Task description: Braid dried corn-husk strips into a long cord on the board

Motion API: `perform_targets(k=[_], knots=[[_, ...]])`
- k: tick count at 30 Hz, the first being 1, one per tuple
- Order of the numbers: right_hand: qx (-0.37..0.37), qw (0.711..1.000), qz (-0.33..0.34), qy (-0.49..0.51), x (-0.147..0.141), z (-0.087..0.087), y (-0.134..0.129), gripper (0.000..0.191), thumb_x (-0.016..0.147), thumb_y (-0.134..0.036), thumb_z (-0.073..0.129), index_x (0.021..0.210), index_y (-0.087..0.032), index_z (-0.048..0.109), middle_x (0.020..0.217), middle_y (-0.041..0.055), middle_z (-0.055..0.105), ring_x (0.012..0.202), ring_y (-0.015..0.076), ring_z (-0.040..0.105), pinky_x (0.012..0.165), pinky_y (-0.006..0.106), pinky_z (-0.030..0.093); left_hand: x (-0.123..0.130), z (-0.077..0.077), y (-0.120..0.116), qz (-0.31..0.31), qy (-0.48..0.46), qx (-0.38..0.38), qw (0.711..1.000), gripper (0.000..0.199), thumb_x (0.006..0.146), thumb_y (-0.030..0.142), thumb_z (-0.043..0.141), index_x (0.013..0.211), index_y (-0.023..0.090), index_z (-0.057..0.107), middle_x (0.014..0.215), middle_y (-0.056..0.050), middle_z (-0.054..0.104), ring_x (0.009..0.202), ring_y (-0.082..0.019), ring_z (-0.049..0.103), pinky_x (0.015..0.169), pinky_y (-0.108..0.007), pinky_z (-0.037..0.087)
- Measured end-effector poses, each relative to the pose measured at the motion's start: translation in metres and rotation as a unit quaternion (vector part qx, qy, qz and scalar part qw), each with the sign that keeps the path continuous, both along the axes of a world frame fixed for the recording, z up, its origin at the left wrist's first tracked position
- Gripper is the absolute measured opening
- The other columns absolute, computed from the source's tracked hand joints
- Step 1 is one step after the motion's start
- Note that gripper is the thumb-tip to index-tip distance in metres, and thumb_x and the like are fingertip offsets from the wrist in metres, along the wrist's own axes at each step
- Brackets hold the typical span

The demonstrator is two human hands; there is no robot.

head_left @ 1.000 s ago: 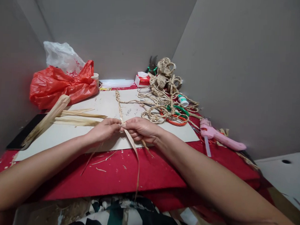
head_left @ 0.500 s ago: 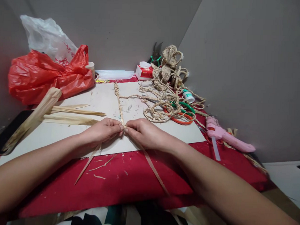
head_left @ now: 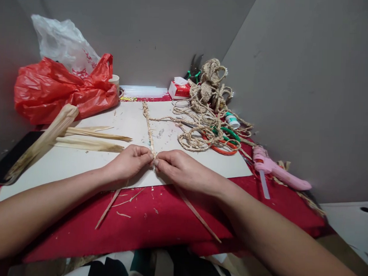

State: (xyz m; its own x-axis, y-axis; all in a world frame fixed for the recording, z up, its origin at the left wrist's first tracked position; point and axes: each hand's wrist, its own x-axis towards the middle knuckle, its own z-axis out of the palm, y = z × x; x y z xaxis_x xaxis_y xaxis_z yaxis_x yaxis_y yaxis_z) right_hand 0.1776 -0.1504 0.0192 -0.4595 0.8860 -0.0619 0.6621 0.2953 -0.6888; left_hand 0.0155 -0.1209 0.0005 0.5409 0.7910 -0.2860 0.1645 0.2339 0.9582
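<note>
A thin braid of dry straw point(head_left: 149, 132) runs down the white board point(head_left: 130, 116) to my fingertips. My left hand point(head_left: 133, 160) pinches its lower end from the left. Close beside it, my right hand point(head_left: 177, 166) pinches the same end from the right, thumb over the finger. One loose strand point(head_left: 107, 210) hangs below my left hand over the red cloth, and another strand point(head_left: 198, 215) slants down to the right from under my right hand. The exact crossing of the strands is hidden by my fingers.
Dry husk strips point(head_left: 90, 144) and a dark phone point(head_left: 11, 156) lie left, below a red bag point(head_left: 65, 89). Coiled braided cord point(head_left: 196, 134), scissors with orange and green handles point(head_left: 224, 150), a tissue box point(head_left: 179, 89) and a pink glue gun point(head_left: 279, 171) are right.
The whole view has shifted slightly. Both hands remain at the braid's lower end, and my right thumb has moved a little. The loose strands hang at slightly different angles.
</note>
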Motion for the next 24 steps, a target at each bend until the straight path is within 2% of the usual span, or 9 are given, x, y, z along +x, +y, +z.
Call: perform_targets(k=[6,11,16,19,22,23,24], knots=[[0.05,0.99,-0.032,-0.131,-0.014,-0.002,-0.015,0.026,0.089,-0.022,0.037,0.074,-0.014,0.057,0.067,0.0053,0.06,0.058,0.0114,0.049,0.059,0.024,0.032,-0.004,0.002,0.0,-0.01,0.011,-0.002,1.0,0.031,0.079,0.031,0.051,0.053,0.016,0.04,0.045,0.008,0.028,0.042,-0.004,0.018,0.042,-0.022,0.012],[0.099,0.972,-0.026,-0.212,-0.018,-0.005,-0.023,0.029,0.091,-0.024,0.033,0.083,-0.015,0.059,0.074,0.0092,0.066,0.064,0.0176,0.059,0.059,0.028,0.031,-0.005,-0.002,-0.002,-0.005,-0.009,0.009,1.0,0.031,0.077,0.034,0.057,0.057,0.015,0.044,0.045,0.008,0.031,0.043,-0.004,0.021,0.043,-0.021,0.014],[0.109,0.958,0.015,-0.266,-0.024,-0.005,-0.03,0.029,0.09,-0.021,0.033,0.093,-0.012,0.06,0.075,0.0117,0.068,0.062,0.0201,0.06,0.055,0.03,0.028,-0.003,-0.002,-0.005,0.012,-0.016,-0.021,1.0,0.028,0.077,0.03,0.057,0.057,0.015,0.045,0.042,0.008,0.034,0.039,-0.003,0.022,0.042,-0.02,0.015],[0.083,0.962,0.1,-0.241,-0.021,0.003,-0.036,0.027,0.09,-0.021,0.036,0.084,-0.012,0.061,0.071,0.0099,0.066,0.057,0.0162,0.057,0.054,0.028,0.028,-0.003,0.0,-0.006,0.014,-0.007,-0.032,0.999,0.027,0.079,0.029,0.055,0.057,0.015,0.045,0.04,0.009,0.03,0.037,-0.003,0.019,0.041,-0.02,0.013],[0.024,0.961,0.246,-0.122,-0.009,0.015,-0.038,0.024,0.089,-0.028,0.046,0.076,-0.014,0.061,0.063,0.0028,0.061,0.053,0.0103,0.05,0.052,0.023,0.029,-0.005,0.002,-0.004,0.008,-0.002,-0.038,0.999,0.026,0.08,0.028,0.054,0.059,0.015,0.045,0.04,0.009,0.029,0.037,-0.003,0.018,0.04,-0.02,0.011],[0.004,0.963,0.262,-0.068,-0.004,0.019,-0.037,0.025,0.088,-0.031,0.048,0.074,-0.015,0.061,0.06,0.0005,0.059,0.052,0.0087,0.048,0.052,0.021,0.03,-0.006,0.002,-0.004,0.005,-0.004,-0.041,0.999,0.026,0.081,0.028,0.054,0.06,0.015,0.045,0.041,0.009,0.03,0.037,-0.003,0.018,0.04,-0.02,0.011],[-0.004,0.971,0.237,-0.016,0.001,0.022,-0.034,0.028,0.089,-0.033,0.048,0.072,-0.015,0.061,0.058,-0.001,0.056,0.051,0.0076,0.045,0.051,0.02,0.03,-0.007,0.001,-0.003,0.002,-0.007,-0.043,0.999,0.026,0.081,0.028,0.054,0.06,0.015,0.046,0.041,0.009,0.03,0.037,-0.003,0.019,0.039,-0.021,0.011]])
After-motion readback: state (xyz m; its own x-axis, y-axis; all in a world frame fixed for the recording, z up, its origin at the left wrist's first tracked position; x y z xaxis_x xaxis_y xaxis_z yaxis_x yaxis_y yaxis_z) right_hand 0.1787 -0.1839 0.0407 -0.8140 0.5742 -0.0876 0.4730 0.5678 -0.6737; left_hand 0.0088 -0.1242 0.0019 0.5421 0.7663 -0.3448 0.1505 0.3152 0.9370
